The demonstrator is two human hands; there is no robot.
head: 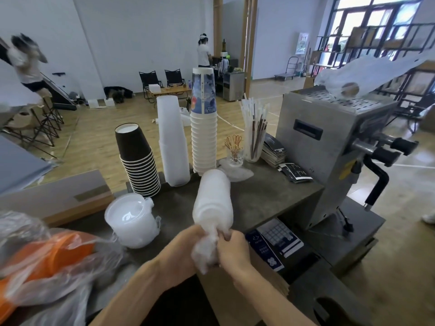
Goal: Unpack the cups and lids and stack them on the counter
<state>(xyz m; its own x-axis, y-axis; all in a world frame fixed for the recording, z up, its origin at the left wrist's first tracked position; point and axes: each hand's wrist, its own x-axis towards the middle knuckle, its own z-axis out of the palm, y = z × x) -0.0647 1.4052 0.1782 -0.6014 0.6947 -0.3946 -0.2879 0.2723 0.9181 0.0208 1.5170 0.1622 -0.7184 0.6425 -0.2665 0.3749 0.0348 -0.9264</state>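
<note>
A long plastic sleeve of white lids (213, 201) leans over the grey counter (266, 196), its far end up and away from me. My left hand (186, 248) grips the twisted near end of the sleeve, and my right hand (231, 249) pinches the same bunched plastic from the right. On the counter stand a stack of black cups (138, 161), a stack of clear cups (173, 142) and a tall stack of white printed cups (203, 123), all upside down. A bagged pile of clear lids (131, 220) sits at the left.
A steel sealing machine (329, 147) fills the right side, with a plastic bag (367, 74) on top. Straws in a jar (254, 135), a small glass of picks (234, 149) and leaflets (275, 149) stand behind. An orange item in plastic (47, 262) lies at the near left.
</note>
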